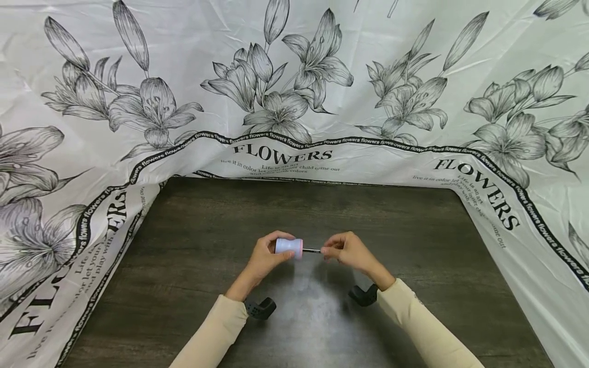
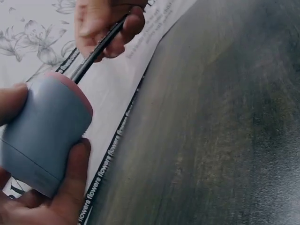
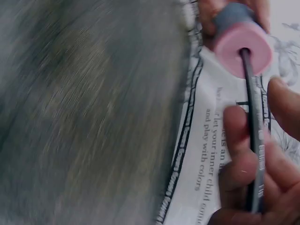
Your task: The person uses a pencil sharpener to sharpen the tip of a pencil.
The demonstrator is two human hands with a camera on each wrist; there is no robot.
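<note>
My left hand point(image 1: 264, 258) grips a pale blue pencil sharpener point(image 1: 286, 246) around its waisted body, thumb on the near side. The sharpener lies sideways in the air, its pink end point(image 3: 229, 44) facing right. A dark pencil point(image 2: 101, 47) with small light lettering sticks into the hole in that pink end; its tip is hidden inside. At the pencil's other end, my right hand point(image 1: 353, 251) holds it with curled fingers point(image 3: 241, 173). In the right wrist view the thumb point(image 3: 283, 108) stands a little off the shaft.
Below both hands is a dark wood-grain table point(image 1: 207, 214). White cloth point(image 1: 395, 174) printed with lilies and "FLOWERS" lettering hangs around its back and sides. Each wrist carries a black device, one left point(image 1: 261, 308), one right point(image 1: 363, 295).
</note>
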